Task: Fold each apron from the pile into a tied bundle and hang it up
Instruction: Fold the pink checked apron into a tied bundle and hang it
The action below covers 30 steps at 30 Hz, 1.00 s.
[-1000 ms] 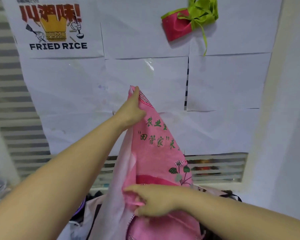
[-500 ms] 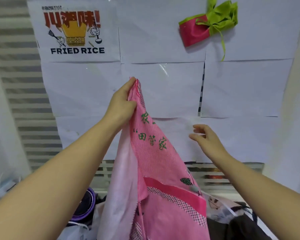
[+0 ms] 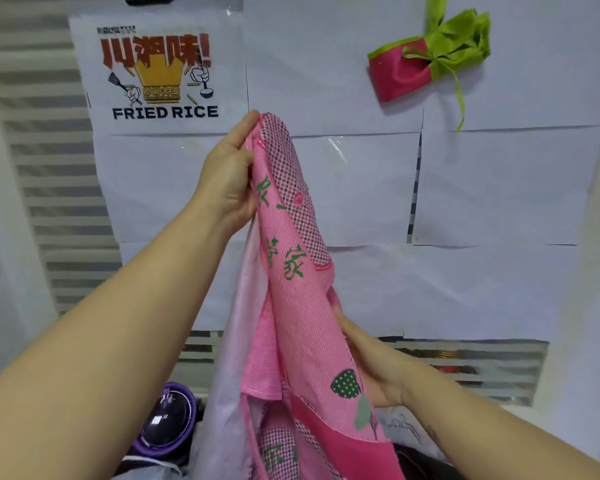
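Note:
A pink apron [image 3: 291, 306] with green characters and checked trim hangs in front of me. My left hand [image 3: 227, 174] pinches its top edge and holds it high. Lower down, my right hand [image 3: 371, 362] grips the apron's right edge from behind, with the fingers partly hidden by the cloth. A tied pink and green apron bundle [image 3: 426, 64] hangs on the wall at the upper right. The pile [image 3: 413, 455] of other cloth lies below, mostly hidden by the apron.
White paper sheets and a "FRIED RICE" poster [image 3: 160, 74] cover the wall ahead. A purple round object [image 3: 167, 424] sits at the lower left beside the pile. Slatted blinds [image 3: 59, 209] run down the left side and along the bottom right.
My right hand has come down from free air at the right and taken hold of the apron's right edge. My left hand keeps holding the top.

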Available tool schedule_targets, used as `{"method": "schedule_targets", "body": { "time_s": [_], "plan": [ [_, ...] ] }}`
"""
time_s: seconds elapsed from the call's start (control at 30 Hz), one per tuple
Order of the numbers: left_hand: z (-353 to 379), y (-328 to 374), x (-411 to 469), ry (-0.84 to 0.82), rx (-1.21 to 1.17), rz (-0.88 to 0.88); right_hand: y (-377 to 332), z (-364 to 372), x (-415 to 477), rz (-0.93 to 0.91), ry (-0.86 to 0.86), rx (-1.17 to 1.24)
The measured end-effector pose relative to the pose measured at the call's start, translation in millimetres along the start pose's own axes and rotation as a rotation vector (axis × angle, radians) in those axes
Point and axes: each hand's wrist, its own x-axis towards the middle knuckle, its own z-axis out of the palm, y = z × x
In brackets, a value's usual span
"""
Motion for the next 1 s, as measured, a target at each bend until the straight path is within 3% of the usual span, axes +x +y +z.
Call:
{"method": "schedule_targets", "body": {
  "time_s": [0.17, 0.2, 0.3, 0.37, 0.43, 0.53, 0.63, 0.73, 0.9, 1.0],
  "plan": [
    [-11.2, -3.6, 4.3, 0.038, 0.108, 0.015, -21.2, -0.4, -0.6, -0.043, -0.052, -0.177],
    [-16.8, -3.4, 5.7, 0.048, 0.146, 0.023, -32.8, -2.9, -3.4, -0.080, 0.049, -0.277],
    [-47.1, -10.7, 9.9, 0.082, 0.376, 0.079, -75.1, -22.5, -22.9, -0.328, 0.637, -0.520],
    [-69.8, -27.3, 5.5, 0.130, 0.606, 0.006, -101.3, -28.6, -42.0, -0.489, 0.870, -0.585],
    [-87.8, -55.2, -7.8, 0.090, 0.739, -0.251, -118.3, -22.8, -55.9, -0.579, 0.902, -0.664],
    [-83.4, -105.9, -40.9, -0.126, 0.867, -0.566, -131.7, -10.7, -65.5, -0.658, 0.918, -0.798],
    [-71.7, -152.4, -67.2, -0.171, 0.831, -0.591, -134.9, -6.4, -72.1, -0.694, 0.975, -0.849],
    [-59.2, -182.7, -88.5, -0.046, 0.864, -0.590, -135.0, -5.7, -79.7, -0.712, 1.039, -0.864],
    [-33.3, -215.6, -116.3, 0.058, 0.717, -0.658, -134.9, -3.0, -87.9, -0.763, 1.114, -0.909],
    [-15.4, -215.9, -120.4, -0.006, 0.687, -0.711, -137.8, 1.2, -100.6, -0.801, 1.153, -1.019]
  ]
}}
